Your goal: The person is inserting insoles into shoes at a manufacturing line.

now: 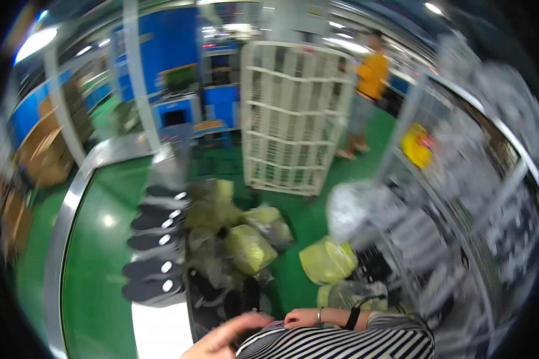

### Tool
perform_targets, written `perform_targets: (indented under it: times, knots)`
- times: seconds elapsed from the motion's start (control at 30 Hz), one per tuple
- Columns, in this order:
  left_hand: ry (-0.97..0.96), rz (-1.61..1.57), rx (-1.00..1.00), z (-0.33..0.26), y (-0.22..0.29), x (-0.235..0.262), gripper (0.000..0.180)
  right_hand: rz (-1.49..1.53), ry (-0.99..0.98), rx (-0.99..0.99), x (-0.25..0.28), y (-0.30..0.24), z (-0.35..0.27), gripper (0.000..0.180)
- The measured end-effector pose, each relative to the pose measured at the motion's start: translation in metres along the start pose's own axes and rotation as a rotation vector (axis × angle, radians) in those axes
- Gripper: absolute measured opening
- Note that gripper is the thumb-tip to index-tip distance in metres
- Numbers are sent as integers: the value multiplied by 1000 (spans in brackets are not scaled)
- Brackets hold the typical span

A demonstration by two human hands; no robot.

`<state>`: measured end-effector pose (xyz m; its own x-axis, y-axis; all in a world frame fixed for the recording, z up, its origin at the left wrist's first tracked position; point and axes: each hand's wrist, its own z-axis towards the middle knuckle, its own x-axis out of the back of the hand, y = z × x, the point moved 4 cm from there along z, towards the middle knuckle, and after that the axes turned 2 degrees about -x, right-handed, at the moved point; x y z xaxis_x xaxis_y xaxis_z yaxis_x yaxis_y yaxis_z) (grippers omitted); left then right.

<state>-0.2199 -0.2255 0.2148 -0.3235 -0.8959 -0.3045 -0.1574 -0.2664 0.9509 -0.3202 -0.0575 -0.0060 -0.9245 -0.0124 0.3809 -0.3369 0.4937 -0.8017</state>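
My left hand point(224, 339) is low in the view, blurred, with a finger stretched toward the right and nothing visible held. Close to my striped shirt, my right hand point(301, 318) has its fingers curled; a small pinkish patch shows beside them, too blurred to name. A bracelet and a black band circle that wrist. Left of my hands, several flat black sole-shaped pieces point(156, 242) lie in a row on a narrow white-topped table point(160, 326), each with a white oval spot at its right end. More dark pieces point(245, 296) lie just ahead of my hands.
Yellow-green bundles in clear plastic point(250, 248) stand beyond. A white slatted cage cart point(293, 119) stands ahead, with a person in a yellow top point(372, 75) behind it. On the right, a metal rack point(455, 221) carries bagged goods. A metal-edged green surface point(99, 239) runs along the left.
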Motion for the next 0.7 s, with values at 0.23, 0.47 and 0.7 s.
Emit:
perform_targets:
  times: [0.23, 0.47, 0.7]
  knots:
    - [-68, 207, 25, 111, -37, -11, 48, 222, 101, -328, 3, 110, -130, 26]
    - [-363, 316, 251, 171, -60, -27, 49, 708, 491, -306, -79, 120, -199, 31]
    - [-802, 432, 417, 211, -83, -39, 49, 861, 904, -492, -169, 77, -217, 30]
